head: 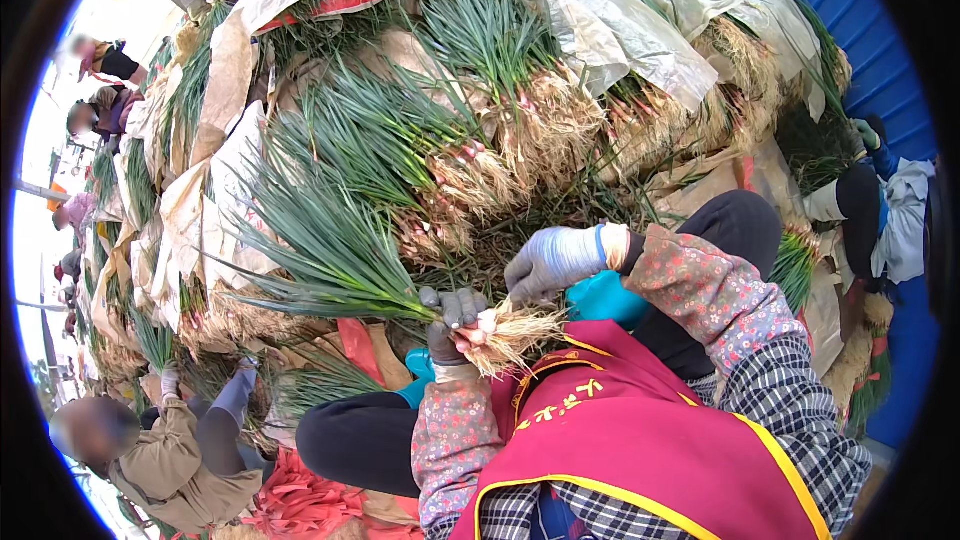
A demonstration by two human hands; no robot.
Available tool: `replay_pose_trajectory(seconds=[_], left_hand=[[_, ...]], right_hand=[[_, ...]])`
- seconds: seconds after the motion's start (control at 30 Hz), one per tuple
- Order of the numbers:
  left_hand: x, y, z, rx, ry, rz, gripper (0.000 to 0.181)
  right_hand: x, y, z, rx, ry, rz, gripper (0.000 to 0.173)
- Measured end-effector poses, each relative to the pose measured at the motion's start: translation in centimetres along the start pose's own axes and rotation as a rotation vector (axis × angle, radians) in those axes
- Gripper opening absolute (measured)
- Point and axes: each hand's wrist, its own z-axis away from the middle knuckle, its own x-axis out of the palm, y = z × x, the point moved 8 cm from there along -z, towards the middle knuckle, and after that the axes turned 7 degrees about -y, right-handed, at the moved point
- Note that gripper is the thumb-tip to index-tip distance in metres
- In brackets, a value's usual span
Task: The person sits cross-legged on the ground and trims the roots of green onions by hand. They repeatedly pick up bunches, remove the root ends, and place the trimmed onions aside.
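Note:
My left hand, in a dark grey glove, grips a bunch of green garlic around the stems just above the bulbs. The long leaves fan out to the upper left. Pinkish-white bulbs and pale stringy roots stick out to the right of the fist. My right hand, in a grey glove with a blue-edged cuff, hangs over the roots with its fingers curled down. Its fingertips are at the upper edge of the roots; whether they pinch any is hidden.
Leafy bunches with roots lie piled ahead, partly under plastic sacks. Red strips lie at lower left. A co-worker sits at left, another at right by a blue corrugated wall.

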Motion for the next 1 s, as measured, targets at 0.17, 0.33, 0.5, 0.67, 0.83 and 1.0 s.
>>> replay_pose_trajectory(seconds=[0.17, 0.33, 0.5, 0.67, 0.83, 1.0], left_hand=[[1.6, -1.2, -0.5, -0.080, -0.225, -0.039, 0.018], [-2.4, -4.1, 3.6, -0.764, 0.074, -0.030, 0.033], [3.5, -3.7, -1.1, -0.101, -0.450, -0.074, 0.018], [4.1, -3.6, -1.1, -0.083, -0.480, -0.018, 0.031], [4.8, -3.8, -1.0, -0.143, -0.543, -0.065, 0.036], [4.6, -3.5, -1.1, -0.115, -0.500, -0.045, 0.037]], right_hand=[[-7.9, 1.4, 1.0, 0.049, 0.637, 0.347, 0.027], [-1.3, -8.0, -0.2, -0.453, 0.485, 0.090, 0.032], [-3.4, -4.8, -0.5, -0.364, 0.818, -0.215, 0.030], [-6.0, -1.3, -2.6, -0.116, 0.663, -0.276, 0.035], [-3.9, -5.7, -6.9, -0.177, 0.410, -0.439, 0.039], [-4.4, -6.2, -7.8, -0.255, 0.482, -0.558, 0.034]])
